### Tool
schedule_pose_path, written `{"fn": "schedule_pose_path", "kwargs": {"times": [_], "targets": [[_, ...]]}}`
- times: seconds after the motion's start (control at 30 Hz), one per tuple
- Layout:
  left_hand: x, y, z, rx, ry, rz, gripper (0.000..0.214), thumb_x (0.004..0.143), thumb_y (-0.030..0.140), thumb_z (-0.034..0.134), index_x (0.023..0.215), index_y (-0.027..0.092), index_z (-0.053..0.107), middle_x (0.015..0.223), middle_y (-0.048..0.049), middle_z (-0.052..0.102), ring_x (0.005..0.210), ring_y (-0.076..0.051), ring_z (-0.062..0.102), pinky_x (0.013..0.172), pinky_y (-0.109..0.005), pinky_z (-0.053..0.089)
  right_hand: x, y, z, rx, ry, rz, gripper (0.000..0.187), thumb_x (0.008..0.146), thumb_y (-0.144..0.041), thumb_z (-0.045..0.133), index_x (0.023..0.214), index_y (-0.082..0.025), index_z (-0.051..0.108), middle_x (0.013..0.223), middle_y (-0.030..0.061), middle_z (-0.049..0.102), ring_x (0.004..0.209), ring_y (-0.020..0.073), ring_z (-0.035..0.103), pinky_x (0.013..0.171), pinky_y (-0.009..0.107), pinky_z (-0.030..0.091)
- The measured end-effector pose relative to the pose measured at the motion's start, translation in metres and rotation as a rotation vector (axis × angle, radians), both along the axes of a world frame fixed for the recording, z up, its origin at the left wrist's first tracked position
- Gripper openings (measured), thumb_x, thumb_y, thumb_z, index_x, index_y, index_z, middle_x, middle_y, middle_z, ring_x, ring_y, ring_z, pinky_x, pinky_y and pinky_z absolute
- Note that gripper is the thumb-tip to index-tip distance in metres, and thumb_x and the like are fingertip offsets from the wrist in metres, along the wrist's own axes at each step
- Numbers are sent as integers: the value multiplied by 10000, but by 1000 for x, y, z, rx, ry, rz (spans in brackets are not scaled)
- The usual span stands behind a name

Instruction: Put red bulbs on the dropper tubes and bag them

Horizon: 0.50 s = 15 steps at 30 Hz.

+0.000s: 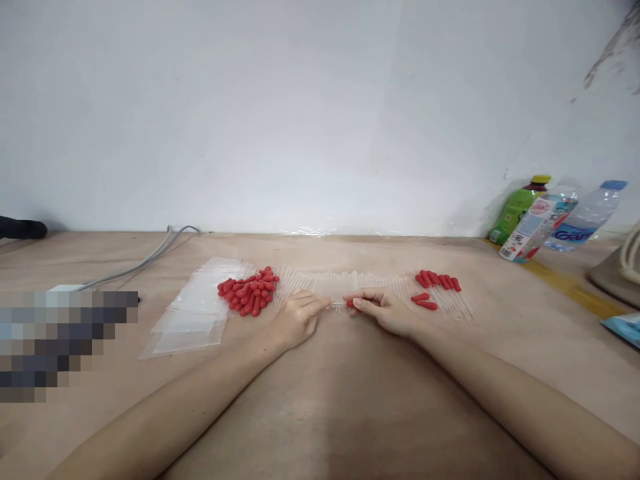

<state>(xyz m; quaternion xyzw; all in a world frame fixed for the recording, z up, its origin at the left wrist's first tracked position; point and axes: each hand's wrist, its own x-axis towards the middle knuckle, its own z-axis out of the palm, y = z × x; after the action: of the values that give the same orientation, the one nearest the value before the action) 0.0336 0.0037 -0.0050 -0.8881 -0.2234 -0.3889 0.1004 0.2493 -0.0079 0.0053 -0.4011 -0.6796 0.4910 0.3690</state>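
Observation:
At the middle of the table, my left hand (pixel 301 313) is closed around a thin glass dropper tube (pixel 339 304). Opposite it, my right hand (pixel 383 308) pinches a red rubber bulb (pixel 350 303) at the tube's right end; whether the tube is inside the bulb I cannot tell. Behind both hands lies a row of clear glass tubes (pixel 325 283). A pile of red rubber bulbs (pixel 250 293) sits left of my left hand. To the right of my right hand are several droppers with red bulbs fitted (pixel 440 281), and two red bulbs (pixel 425 305) lie beside them.
Clear plastic bags (pixel 193 320) are stacked at the left, near a grey cable (pixel 135 267). Bottles (pixel 520 210) lean on the wall at the back right. A blue packet (pixel 623 328) lies at the right edge. Part of the left side is pixelated.

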Motion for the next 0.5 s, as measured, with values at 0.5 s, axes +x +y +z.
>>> {"fn": "schedule_pose_path", "kwargs": {"times": [0.5], "targets": [[2, -5, 2, -46, 3, -1, 232, 779, 75, 463, 954, 133, 604, 752, -57, 668, 645, -140, 587, 612, -273, 468, 2, 1, -10, 671, -261, -117, 125, 770, -258, 525, 816, -189, 619, 750, 33, 622, 702, 135, 560, 666, 279, 453]]}}
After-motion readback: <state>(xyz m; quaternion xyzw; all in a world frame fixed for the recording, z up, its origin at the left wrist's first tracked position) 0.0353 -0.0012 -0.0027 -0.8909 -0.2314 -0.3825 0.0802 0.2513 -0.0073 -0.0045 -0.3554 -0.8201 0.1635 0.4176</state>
